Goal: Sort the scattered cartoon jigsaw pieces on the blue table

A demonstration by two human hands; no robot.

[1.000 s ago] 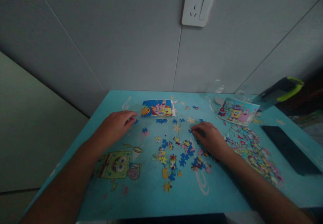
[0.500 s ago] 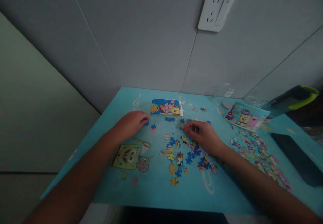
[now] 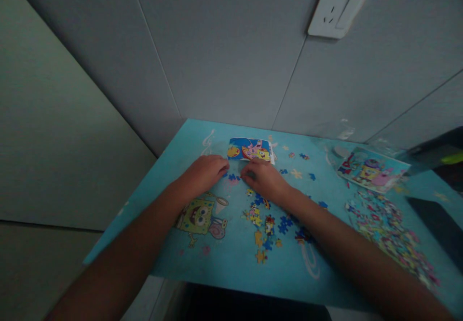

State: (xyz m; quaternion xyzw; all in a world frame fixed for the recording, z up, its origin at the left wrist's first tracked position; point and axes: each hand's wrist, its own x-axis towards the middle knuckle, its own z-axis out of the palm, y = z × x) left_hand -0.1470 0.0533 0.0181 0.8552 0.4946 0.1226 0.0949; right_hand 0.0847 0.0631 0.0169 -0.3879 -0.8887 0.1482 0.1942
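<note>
My left hand [image 3: 204, 174] lies palm down on the turquoise table [image 3: 170, 167], its fingers flat and their tips beside a few blue puzzle pieces [image 3: 231, 178]. My right hand [image 3: 264, 179] rests just to the right of it with fingers curled in a pinch, the tips close to the same blue pieces; what they hold is too small to name. A small cartoon puzzle picture [image 3: 250, 149] lies right behind both hands. Several loose pieces [image 3: 265, 222] are scattered in front of my right hand.
A second cartoon picture [image 3: 372, 170] and a big heap of pieces [image 3: 388, 229] lie at the right. A flat black object [image 3: 439, 220] and a dark bottle with a green band [image 3: 443, 153] sit at the far right. A wall socket [image 3: 342, 5] is above.
My right hand has moved left across the table from the loose pieces until it is nearly against my left hand. The view has swung, so everything sits further right in the picture.
</note>
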